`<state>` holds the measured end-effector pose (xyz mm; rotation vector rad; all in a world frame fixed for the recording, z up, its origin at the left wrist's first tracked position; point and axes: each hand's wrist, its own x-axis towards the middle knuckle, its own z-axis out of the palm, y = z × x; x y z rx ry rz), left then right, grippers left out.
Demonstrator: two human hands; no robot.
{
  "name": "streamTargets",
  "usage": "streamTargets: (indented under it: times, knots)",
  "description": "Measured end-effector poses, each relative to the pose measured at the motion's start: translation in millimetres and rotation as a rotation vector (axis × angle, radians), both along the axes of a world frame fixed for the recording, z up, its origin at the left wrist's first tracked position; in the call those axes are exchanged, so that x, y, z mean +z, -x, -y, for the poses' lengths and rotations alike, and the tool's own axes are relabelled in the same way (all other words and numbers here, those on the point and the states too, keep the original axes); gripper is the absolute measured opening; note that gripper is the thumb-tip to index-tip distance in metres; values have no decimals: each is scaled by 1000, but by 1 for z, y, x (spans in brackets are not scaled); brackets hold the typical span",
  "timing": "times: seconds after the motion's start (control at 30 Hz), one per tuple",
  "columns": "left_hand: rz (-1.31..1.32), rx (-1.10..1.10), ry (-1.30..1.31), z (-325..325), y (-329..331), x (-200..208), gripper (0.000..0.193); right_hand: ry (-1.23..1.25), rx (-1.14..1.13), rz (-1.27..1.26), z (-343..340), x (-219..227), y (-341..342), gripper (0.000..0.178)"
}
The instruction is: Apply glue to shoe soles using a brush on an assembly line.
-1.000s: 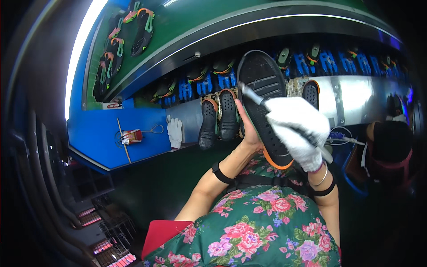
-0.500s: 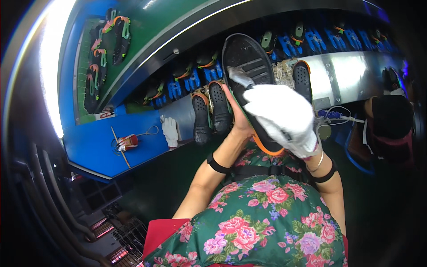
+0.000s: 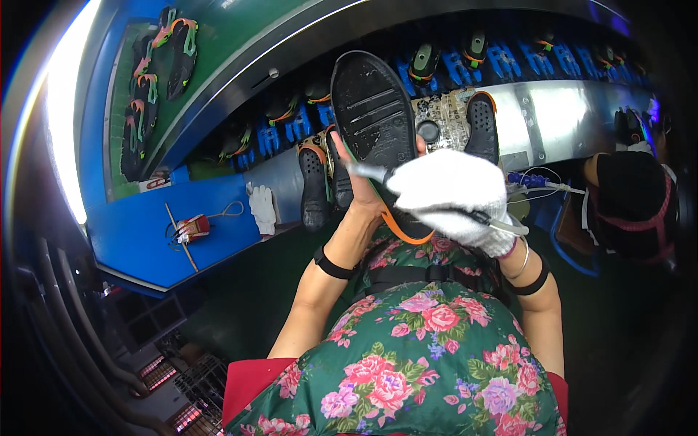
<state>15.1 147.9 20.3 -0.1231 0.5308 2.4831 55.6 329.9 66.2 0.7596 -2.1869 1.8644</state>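
A black shoe sole (image 3: 371,105) with an orange rim at its near end is held up, its ridged face toward me. My bare left hand (image 3: 363,190) grips it from behind, with fingers showing at both edges. In a white glove, my right hand (image 3: 454,192) is closed around a slim brush-like tool (image 3: 369,171). The tool's pale, blurred tip lies over the sole's left edge; I cannot tell whether it touches. A clear tube (image 3: 515,228) shows by the right wrist. Behind the sole stand a perforated black shoe (image 3: 314,185) and another, partly hidden.
Another perforated shoe (image 3: 481,127) rests on the metal ledge (image 3: 556,120). Blue holders (image 3: 502,64) carry shoes beyond it. At left, a blue table (image 3: 138,240) bears a red spool-like item (image 3: 193,229) and a white glove (image 3: 262,209). Someone in dark clothing (image 3: 629,189) is at right.
The sole has shifted left in view and shows more of its ridged face. My right hand and the tool tip have moved left and down across it.
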Motion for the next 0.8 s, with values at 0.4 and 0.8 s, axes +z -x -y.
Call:
streamTargets:
  times: [0.4,0.8]
  knots:
    - [-54,8,59,1,5,17,118,7,34,-173,-11,3,-8,27]
    - [-210,34,112,6,14,9,100,-114,-36,-239,-2,-3,-27,33]
